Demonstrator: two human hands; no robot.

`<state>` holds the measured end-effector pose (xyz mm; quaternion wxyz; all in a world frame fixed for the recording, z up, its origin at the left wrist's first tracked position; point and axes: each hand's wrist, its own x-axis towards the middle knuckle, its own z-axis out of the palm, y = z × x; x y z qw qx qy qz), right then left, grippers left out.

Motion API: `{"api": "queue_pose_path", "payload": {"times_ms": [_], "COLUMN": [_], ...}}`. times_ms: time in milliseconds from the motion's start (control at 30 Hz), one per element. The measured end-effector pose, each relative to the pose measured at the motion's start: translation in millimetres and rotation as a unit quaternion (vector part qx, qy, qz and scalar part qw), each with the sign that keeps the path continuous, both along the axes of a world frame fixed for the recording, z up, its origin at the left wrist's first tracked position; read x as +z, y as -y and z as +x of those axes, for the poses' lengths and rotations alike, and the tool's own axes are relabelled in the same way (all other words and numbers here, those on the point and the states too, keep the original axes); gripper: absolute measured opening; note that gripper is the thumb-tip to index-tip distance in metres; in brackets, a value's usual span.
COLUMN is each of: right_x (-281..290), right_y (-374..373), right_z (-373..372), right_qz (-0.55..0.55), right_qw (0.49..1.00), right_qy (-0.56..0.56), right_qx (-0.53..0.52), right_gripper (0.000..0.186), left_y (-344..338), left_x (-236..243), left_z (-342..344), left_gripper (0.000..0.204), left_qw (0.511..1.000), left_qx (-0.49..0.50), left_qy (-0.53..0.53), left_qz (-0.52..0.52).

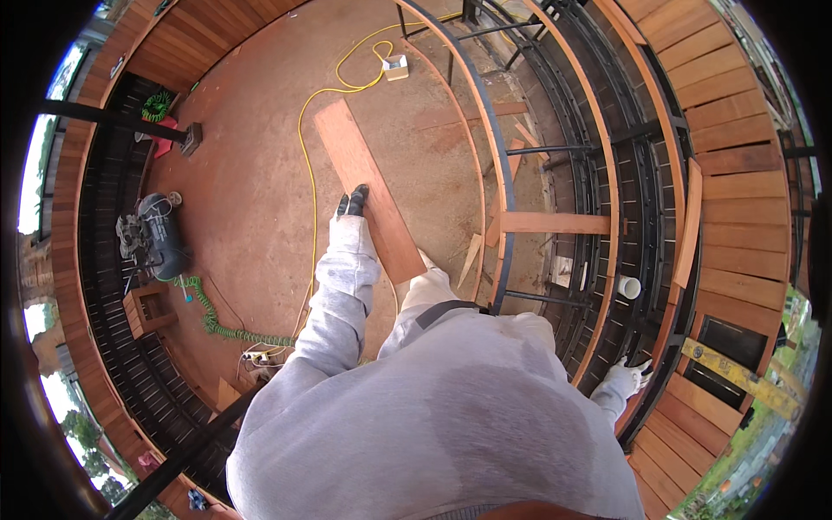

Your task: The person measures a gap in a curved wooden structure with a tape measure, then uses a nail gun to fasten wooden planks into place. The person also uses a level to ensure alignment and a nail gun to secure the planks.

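Left hand point(354, 204): in a glove with dark fingers, clasping the long edge of the wide plank, about midway along it.
Wide plank point(360, 169): reddish-brown wood, slanting from beside the person's pale trousers point(425, 289) up and leftward over the floor; whether it touches the floor cannot be told.
Right hand point(628, 379): gloved, well apart from the left, fingers reaching toward the curved wooden edging on the right; cannot tell whether it grips anything.
Sweatshirt sleeve point(338, 299): grey, running down to the left glove.
Curved frame point(504, 173): dark metal edged with wood strips, to the right of the plank.
Short board point(555, 223): lying across the frame.
White cylinder point(629, 287): among the dark framework, above the right hand.
Yellow level point(737, 376): right of that hand, on the slatted surface point(737, 221).
Yellow hose point(305, 139): looping on the floor point(251, 173) left of the plank.
Small box point(395, 69): open-topped, near the hose, beyond the plank's far end.
Green coiled hose point(212, 321): on the floor at left, near the dark compressor point(160, 238).
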<state>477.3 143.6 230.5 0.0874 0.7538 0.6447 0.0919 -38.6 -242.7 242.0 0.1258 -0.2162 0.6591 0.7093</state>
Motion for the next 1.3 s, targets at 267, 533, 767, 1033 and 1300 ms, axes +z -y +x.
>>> {"api": "queue_pose_path", "payload": {"times_ms": [267, 533, 767, 1033, 1300], "right_x": [-116.6, -126.4, -145.8, -170.0, -201.4], "right_y": [-52.8, -82.5, 113.6, 378.0, 588.8], "right_z": [-139.7, -415.3, -646.3, -799.5, -869.7], "right_qz": [-0.197, -0.327, -0.501, -0.625, -0.677], "right_qw": [0.952, 0.814, 0.676, 0.502, 0.424], "right_qy": [-0.048, -0.052, -0.115, -0.026, 0.085], "right_qx": [0.23, 0.477, 0.528, 0.598, 0.595], "right_gripper": [0.058, 0.025, 0.023, 0.021, 0.02], "left_y": [156.8, 229.5, 283.9, 317.4, 379.3], "left_x": [-6.8, 25.7, 56.2, -0.4, -21.3], "left_z": [-21.6, 26.0, 111.0, 168.8, 156.5], "left_gripper": [0.045, 0.035, 0.043, 0.051, 0.066], "left_qw": [0.989, 0.974, 0.907, 0.744, 0.53], "left_qx": [0.033, 0.152, 0.367, 0.638, 0.822], "left_qy": [0.122, 0.053, 0.131, 0.17, 0.205], "left_qz": [-0.074, -0.162, -0.161, -0.104, 0.039]}}
